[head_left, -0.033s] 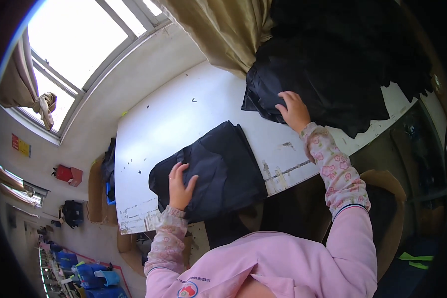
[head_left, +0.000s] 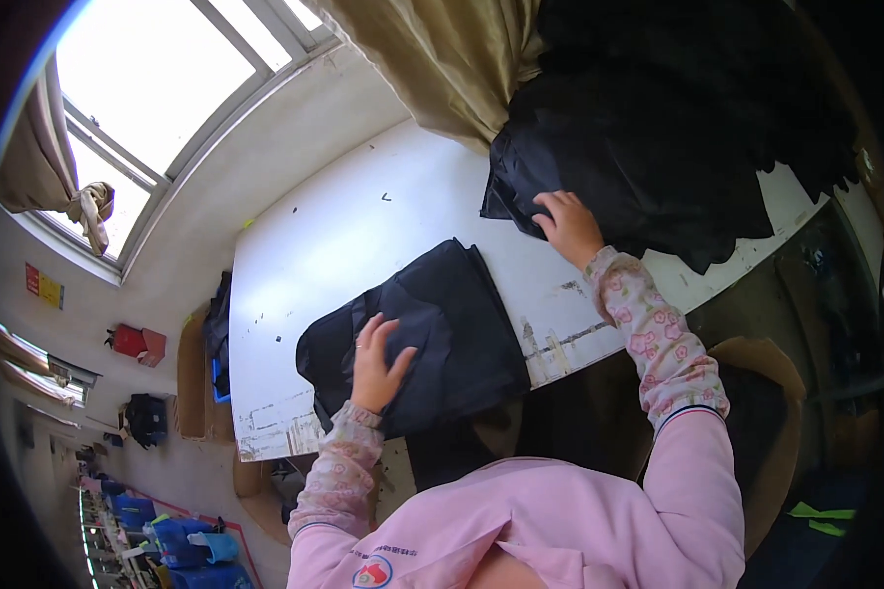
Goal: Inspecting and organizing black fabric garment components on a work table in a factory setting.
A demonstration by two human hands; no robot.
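Note:
A flat, folded stack of black fabric (head_left: pixel 459 329) lies across the near edge of the white table (head_left: pixel 290 260). Over its left part is my left hand (head_left: pixel 374 371), fingers spread and gripping nothing; whether it touches the cloth I cannot tell. Farther back on the right, a big heap of black fabric pieces (head_left: pixel 648 162) with jagged edges covers the table. My right hand (head_left: pixel 571 233) is at the left front of that heap, open with its fingers apart and nothing in them. Contact with the heap is unclear.
A gold curtain (head_left: pixel 432 69) hangs down to the table's back edge beside the heap. Cardboard boxes stand under and beside the table, one (head_left: pixel 761 358) at the near right. Windows (head_left: pixel 147 88) are in the wall at left. Blue bins (head_left: pixel 182 540) are at the lower left.
My left hand has shifted a little right over the folded stack. My right hand has moved slightly left and nearer to me. The fabrics lie as before.

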